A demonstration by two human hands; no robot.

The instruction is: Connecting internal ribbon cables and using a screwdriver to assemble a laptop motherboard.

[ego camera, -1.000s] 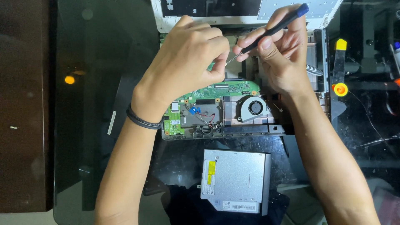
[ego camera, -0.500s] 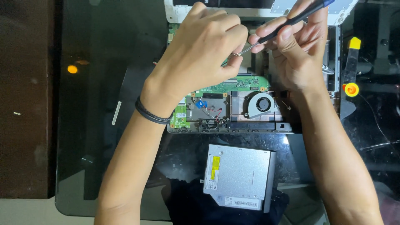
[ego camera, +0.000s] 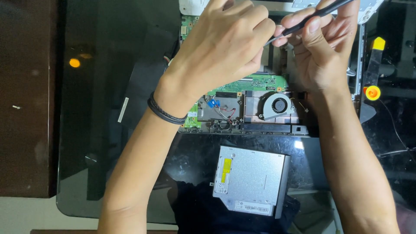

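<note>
Green circuit board (ego camera: 255,82) shows inside the opened laptop base (ego camera: 260,125), which lies on the dark glass worktop (ego camera: 99,130) at the far side, straight ahead of the person. Both hands hang over its upper half. The right hand (ego camera: 323,47) is closed around a slim dark screwdriver (ego camera: 303,24), thumb and forefingers pinching the shaft; the tool's long axis runs on a slant, its handle up and to the right near the top edge of the view, its metal tip down and to the left. That tip points in under the left hand (ego camera: 225,43), which is curled with its fingers bent down over the board just beside the tip; whether it pinches anything there cannot be told, since the knuckles hide the spot. So the point of contact lies between the two hands, below the left one's fingers, and the right hand is the one that carries the tool to it. A black band (ego camera: 167,113) sits on the left wrist. Nearer the person on the board are a round cooling fan (ego camera: 277,106) and, left of it, a small blue part with red and black wires. A flat silver optical drive (ego camera: 251,178) lies apart, on the near side. A yellow and black tool (ego camera: 373,69) rests at the right
</note>
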